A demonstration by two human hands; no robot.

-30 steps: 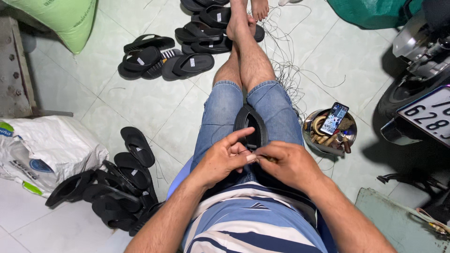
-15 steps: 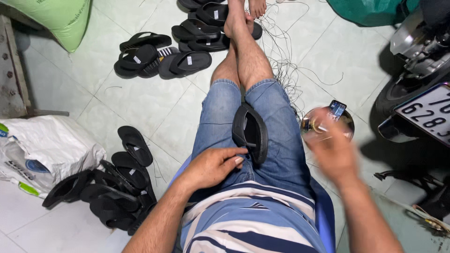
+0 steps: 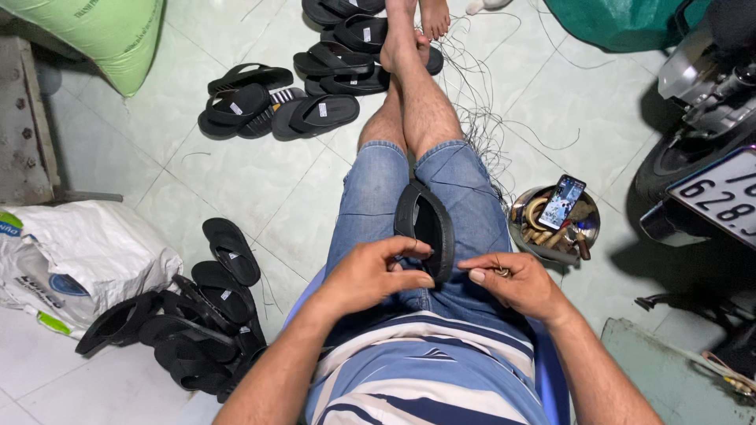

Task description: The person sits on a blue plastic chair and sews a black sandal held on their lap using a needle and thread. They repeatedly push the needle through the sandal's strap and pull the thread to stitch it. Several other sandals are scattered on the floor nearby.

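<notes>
A black sandal (image 3: 425, 224) lies on edge between my thighs, on blue denim shorts. My left hand (image 3: 376, 273) grips its near end with thumb and fingers closed on the rim. My right hand (image 3: 510, 283) hovers just right of the sandal, fingers pinched on a small thin item, possibly a needle or thread, too small to tell. My bare legs stretch forward across the tiled floor.
A metal bowl (image 3: 529, 236) with tools and a phone (image 3: 561, 201) sits at my right. Black sandals are heaped at left (image 3: 193, 330) and ahead (image 3: 315, 114). Loose threads (image 3: 480, 118) trail by my legs. A white sack (image 3: 79, 264), a green sack (image 3: 110, 35) and a motorbike (image 3: 709, 149) stand around.
My right hand was at the sandal, swung out toward the metal bowl, and is now back beside the sandal with fingers pinched. My left hand stayed on the sandal.
</notes>
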